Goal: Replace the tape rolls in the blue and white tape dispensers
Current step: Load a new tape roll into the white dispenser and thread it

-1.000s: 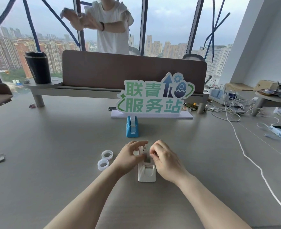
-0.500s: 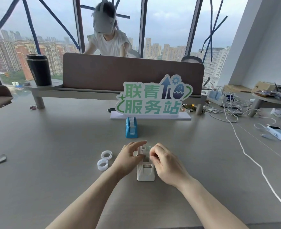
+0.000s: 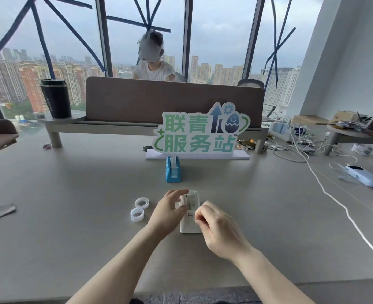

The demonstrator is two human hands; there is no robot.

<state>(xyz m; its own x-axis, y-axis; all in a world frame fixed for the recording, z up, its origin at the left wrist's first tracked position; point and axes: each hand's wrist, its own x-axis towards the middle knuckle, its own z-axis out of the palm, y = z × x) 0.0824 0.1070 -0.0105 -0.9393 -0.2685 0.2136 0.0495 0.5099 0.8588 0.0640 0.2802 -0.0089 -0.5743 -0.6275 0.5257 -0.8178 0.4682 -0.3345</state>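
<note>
The left hand (image 3: 170, 208) grips the white dispenser (image 3: 190, 222) near the surface's (image 3: 71, 216) front; the right hand (image 3: 219, 229) pinches at its front, probably tape. Two rolls (image 3: 139, 209) lie just left. The blue dispenser (image 3: 173, 170) behind looks untouched, so most work remains.

head | faces forward-down | near hands (image 3: 194, 218) | single view

White dispenser (image 3: 191, 224) half behind hands.
</note>
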